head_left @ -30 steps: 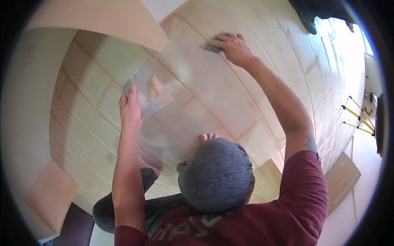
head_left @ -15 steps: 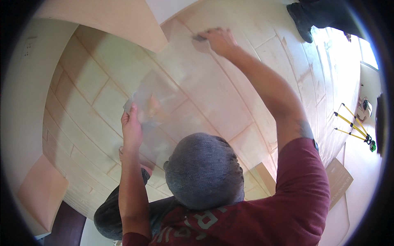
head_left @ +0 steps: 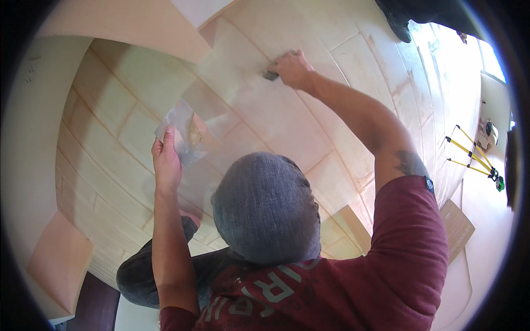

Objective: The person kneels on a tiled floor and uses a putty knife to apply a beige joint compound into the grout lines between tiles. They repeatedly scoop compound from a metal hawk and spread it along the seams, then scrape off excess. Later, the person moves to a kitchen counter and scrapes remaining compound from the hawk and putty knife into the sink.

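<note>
My left hand (head_left: 168, 161) grips the edge of a thin, square, silvery plate (head_left: 175, 118), thumb on top. A beige, putty-like lump (head_left: 196, 130) shows on the plate's far side. Farther off and to the right, my right hand (head_left: 294, 67) is closed round a small dark flat tool (head_left: 270, 75). That tool is pressed to the pale surface of large tiles (head_left: 287, 127) with reddish joints; its exact kind is hard to make out. A grey knit cap (head_left: 268, 209) in the lower middle hides part of the tiles.
Pinkish panels stand at the upper left (head_left: 127, 25) and lower left (head_left: 61, 255). Another person's dark boot (head_left: 398, 25) shows at the upper right. A yellow tripod (head_left: 479, 157) and a brown cardboard piece (head_left: 457, 229) lie to the right. My bent, dark-trousered leg (head_left: 146, 276) is below my left hand.
My right hand has drawn nearer over the tiles with the dark tool. My left hand still holds the plate, which now shows more sharply. The whole view has shifted slightly.
</note>
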`<move>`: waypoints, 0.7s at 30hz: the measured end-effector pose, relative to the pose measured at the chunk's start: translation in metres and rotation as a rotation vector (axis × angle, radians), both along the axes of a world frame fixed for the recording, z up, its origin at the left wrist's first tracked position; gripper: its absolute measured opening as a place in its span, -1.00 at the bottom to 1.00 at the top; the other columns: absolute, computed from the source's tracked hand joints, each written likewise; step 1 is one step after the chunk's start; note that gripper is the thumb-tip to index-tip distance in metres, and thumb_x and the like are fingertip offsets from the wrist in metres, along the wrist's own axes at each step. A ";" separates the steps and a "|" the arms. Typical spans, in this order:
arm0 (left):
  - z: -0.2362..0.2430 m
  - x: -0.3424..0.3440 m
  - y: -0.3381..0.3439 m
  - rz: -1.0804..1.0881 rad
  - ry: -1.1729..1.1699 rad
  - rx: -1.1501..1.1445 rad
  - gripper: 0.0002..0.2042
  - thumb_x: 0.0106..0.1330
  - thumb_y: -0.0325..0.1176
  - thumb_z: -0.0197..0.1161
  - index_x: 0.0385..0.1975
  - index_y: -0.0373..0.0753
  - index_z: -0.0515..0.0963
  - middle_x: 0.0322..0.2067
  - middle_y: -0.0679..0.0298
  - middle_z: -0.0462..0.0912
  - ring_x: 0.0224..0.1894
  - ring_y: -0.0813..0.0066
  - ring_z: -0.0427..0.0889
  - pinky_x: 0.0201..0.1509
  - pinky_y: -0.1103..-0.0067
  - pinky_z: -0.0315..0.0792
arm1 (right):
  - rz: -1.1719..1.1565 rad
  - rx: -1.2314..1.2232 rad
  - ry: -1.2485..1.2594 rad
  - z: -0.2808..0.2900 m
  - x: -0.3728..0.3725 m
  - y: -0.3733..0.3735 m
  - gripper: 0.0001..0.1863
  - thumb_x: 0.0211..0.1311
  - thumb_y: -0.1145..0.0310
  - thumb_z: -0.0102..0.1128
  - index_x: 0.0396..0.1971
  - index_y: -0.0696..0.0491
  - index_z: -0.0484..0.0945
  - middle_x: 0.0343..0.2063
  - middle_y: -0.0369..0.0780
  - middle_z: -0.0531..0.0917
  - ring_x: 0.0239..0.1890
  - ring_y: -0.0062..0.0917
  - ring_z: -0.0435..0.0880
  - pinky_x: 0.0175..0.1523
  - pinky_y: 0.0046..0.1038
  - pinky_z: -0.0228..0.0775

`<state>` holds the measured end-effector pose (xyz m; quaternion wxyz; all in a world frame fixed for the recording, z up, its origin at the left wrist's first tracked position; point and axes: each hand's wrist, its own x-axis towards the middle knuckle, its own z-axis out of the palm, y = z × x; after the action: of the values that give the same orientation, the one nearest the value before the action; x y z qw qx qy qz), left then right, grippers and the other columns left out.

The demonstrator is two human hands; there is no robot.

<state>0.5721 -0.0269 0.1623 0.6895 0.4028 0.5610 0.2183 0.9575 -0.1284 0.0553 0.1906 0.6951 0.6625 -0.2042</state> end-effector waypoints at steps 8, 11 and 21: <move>0.016 0.012 0.004 -0.074 0.034 -0.001 -0.55 0.59 -0.14 0.15 0.25 -0.39 0.45 0.12 0.16 0.63 0.11 0.41 0.63 0.21 0.49 0.50 | -0.107 -0.086 0.067 0.006 -0.010 -0.151 -0.61 0.34 0.38 0.11 0.10 -0.30 0.65 0.05 -0.29 0.67 0.20 -0.34 0.58 0.24 0.06 0.32; 0.036 0.025 0.007 -0.181 0.061 0.065 -0.57 0.59 -0.14 0.15 0.20 -0.39 0.51 0.09 0.21 0.66 0.08 0.49 0.62 0.19 0.54 0.48 | -0.320 -0.120 0.163 0.016 -0.018 -0.202 -0.57 0.33 0.41 0.07 0.12 -0.30 0.66 0.02 -0.23 0.70 0.20 -0.35 0.59 0.24 0.03 0.34; 0.182 0.188 0.060 -0.497 0.175 0.587 -0.49 0.57 -0.02 0.17 0.22 -0.38 0.51 0.18 0.19 0.63 0.19 0.44 0.59 0.31 0.47 0.42 | -2.127 0.662 1.193 0.027 -0.043 -0.320 -0.71 0.32 0.32 0.19 -0.09 0.21 0.64 -0.27 -0.13 0.73 -0.25 -0.38 0.74 -0.07 -0.37 0.60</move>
<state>0.7601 0.0335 0.3438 0.5265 0.7235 0.4166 0.1608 0.9142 -0.4481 0.0827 -0.5778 0.6974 -0.2206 -0.3621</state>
